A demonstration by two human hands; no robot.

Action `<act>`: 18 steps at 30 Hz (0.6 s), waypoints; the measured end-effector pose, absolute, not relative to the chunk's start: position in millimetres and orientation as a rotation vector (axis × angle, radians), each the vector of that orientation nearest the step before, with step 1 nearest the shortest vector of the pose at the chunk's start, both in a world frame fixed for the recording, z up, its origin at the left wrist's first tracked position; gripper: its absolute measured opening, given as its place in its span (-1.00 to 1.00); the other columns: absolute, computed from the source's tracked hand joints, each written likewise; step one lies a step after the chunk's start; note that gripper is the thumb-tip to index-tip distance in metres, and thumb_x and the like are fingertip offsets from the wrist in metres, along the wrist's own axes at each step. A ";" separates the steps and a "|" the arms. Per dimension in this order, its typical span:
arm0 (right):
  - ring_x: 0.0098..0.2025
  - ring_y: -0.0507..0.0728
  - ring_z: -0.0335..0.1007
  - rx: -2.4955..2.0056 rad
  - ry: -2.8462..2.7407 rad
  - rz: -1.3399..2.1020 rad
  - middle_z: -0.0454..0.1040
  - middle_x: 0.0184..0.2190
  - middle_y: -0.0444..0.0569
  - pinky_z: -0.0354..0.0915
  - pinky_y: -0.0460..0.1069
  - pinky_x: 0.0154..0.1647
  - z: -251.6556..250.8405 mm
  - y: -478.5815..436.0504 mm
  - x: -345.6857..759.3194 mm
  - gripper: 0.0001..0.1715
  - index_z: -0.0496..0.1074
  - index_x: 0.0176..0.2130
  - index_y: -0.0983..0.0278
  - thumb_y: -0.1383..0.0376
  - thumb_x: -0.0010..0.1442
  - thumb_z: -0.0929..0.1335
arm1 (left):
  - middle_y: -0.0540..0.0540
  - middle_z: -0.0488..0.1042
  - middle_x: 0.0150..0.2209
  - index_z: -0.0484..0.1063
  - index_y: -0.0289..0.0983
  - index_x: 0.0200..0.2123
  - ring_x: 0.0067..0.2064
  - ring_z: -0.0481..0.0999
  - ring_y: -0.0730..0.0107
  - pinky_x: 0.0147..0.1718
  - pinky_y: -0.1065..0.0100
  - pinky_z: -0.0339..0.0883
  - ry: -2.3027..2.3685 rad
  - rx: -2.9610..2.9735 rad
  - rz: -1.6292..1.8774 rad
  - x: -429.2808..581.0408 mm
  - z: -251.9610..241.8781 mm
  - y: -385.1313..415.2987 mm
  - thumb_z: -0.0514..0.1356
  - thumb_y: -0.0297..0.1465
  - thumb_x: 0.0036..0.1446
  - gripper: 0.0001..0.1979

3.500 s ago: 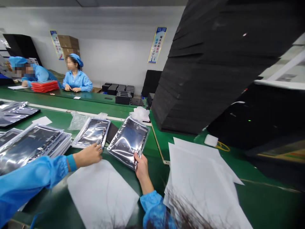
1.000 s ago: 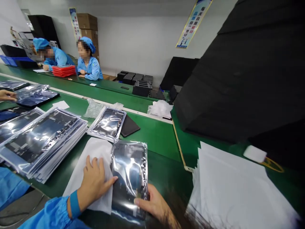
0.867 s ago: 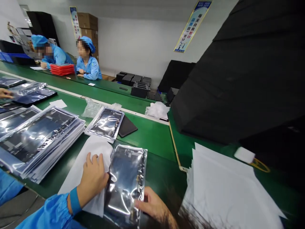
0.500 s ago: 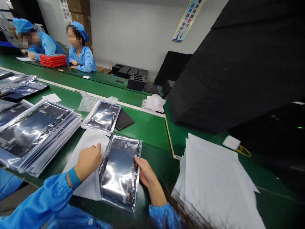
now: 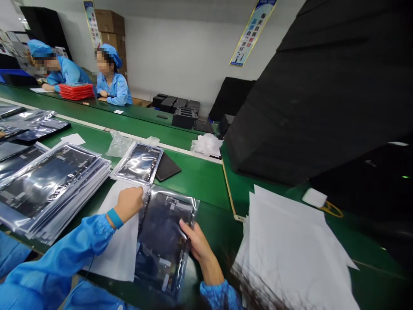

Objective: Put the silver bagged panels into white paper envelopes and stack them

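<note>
Green table (image 5: 206, 183) runs across the lower middle of the frame, where the left hand (image 5: 128, 205) presses on a white sheet (image 5: 116, 249) beside a silvery anti-static bag (image 5: 164, 245), while the right hand (image 5: 198, 246) holds the bag's far edge, the hands apart.

This room is a factory workshop with long production lines. A green work bench (image 5: 200, 181) runs through it, and on it lie stacks of silver anti-static bags (image 5: 48, 185). Workers in blue smocks and caps (image 5: 111, 75) sit along the next line. Tall stacks of black foam sheets (image 5: 306, 99) stand close by, cardboard boxes (image 5: 109, 23) are piled by the wall, and a printed poster (image 5: 252, 32) hangs there.
</note>
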State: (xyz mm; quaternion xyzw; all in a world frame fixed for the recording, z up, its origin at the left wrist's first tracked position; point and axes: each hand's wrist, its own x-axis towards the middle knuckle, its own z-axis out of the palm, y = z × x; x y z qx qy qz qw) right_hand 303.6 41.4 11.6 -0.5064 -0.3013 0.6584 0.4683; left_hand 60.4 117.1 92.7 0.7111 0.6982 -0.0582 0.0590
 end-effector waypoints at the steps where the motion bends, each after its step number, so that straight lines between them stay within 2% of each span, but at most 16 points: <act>1: -0.39 0.20 0.58 -1.225 -0.704 1.627 0.64 -0.44 -0.09 0.47 0.09 -0.30 12.3 42.6 303.9 -0.34 0.61 -0.18 0.23 -0.13 -0.14 0.62 | -0.35 0.65 -0.12 0.53 -0.31 -0.08 -0.06 0.65 -0.06 -0.24 0.20 0.34 2.129 2.140 -0.163 59.2 94.5 119.4 0.11 -0.44 0.22 -0.73; 4: -0.32 0.23 0.62 -1.202 -0.627 1.608 0.68 -0.39 -0.04 0.49 0.10 -0.25 15.4 46.3 302.4 -0.36 0.62 -0.14 0.23 -0.11 -0.10 0.61 | -0.26 0.67 -0.21 0.53 -0.25 -0.17 -0.14 0.66 0.01 -0.31 0.25 0.28 2.141 2.123 -0.110 55.4 103.6 123.8 0.09 -0.37 0.23 -0.77; 7: -0.35 0.21 0.59 -1.248 -0.634 1.497 0.68 -0.43 -0.06 0.46 0.09 -0.24 16.3 47.1 298.3 -0.39 0.63 -0.25 0.24 -0.08 -0.19 0.64 | -0.19 0.66 -0.28 0.52 -0.21 -0.25 -0.18 0.66 0.04 -0.36 0.27 0.22 2.149 2.125 -0.041 51.8 110.9 126.5 0.06 -0.31 0.26 -0.76; 12: -0.25 0.21 0.57 -1.199 -0.869 1.423 0.72 -0.30 0.01 0.41 0.09 -0.13 12.3 43.2 293.1 -0.41 0.65 -0.21 0.26 -0.09 -0.09 0.60 | -0.20 0.67 -0.23 0.54 -0.20 -0.23 -0.13 0.65 0.02 -0.35 0.29 0.18 2.151 2.123 0.047 49.3 110.7 133.7 0.06 -0.31 0.25 -0.75; 15: -0.26 0.20 0.55 -1.245 -0.942 1.406 0.70 -0.33 0.00 0.39 0.10 -0.15 8.4 40.6 294.8 -0.43 0.65 -0.23 0.27 -0.11 -0.05 0.58 | -0.16 0.69 -0.18 0.58 -0.18 -0.22 -0.11 0.64 0.07 -0.37 0.32 0.16 2.087 2.133 0.089 50.2 109.8 137.7 0.12 -0.32 0.21 -0.77; 18: -0.23 0.23 0.55 -1.320 -0.964 1.347 0.70 -0.31 0.01 0.39 0.12 -0.12 5.7 38.5 298.0 -0.43 0.64 -0.23 0.26 -0.11 -0.07 0.59 | -0.11 0.70 -0.23 0.60 -0.18 -0.28 -0.15 0.64 0.13 -0.40 0.33 0.14 2.033 2.126 0.147 53.0 113.0 140.4 0.15 -0.30 0.17 -0.79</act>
